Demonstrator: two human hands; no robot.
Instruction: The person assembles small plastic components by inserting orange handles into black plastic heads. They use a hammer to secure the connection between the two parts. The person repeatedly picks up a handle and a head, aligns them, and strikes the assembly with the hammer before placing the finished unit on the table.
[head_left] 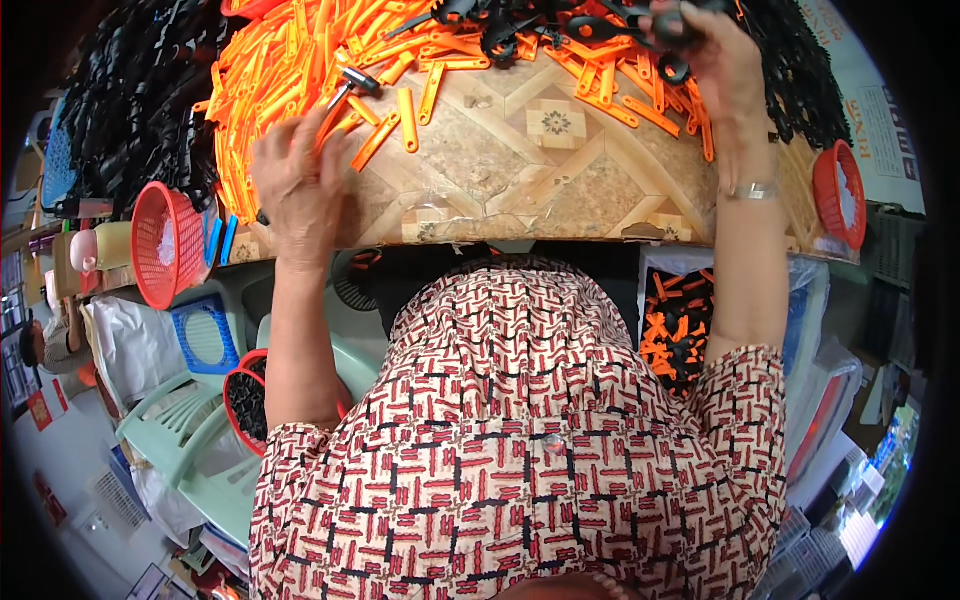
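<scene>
My left hand is closed over the handle of a small hammer at the left of the table, its fingers slightly blurred. The metal hammer head sticks out beyond the fingers, and a dark handle end shows below the hand. Orange plastic handles lie just beyond and beside it. At the far right, my right hand is closed on a black plastic piece, whose exact kind I cannot make out. Under that hand lie more black pieces with ring-shaped ends and orange handles.
A big heap of orange handles covers the table's far left. Dark heaps stand at the left and right. Red baskets hang at the left edge and right edge. Below are a green chair and a box of parts.
</scene>
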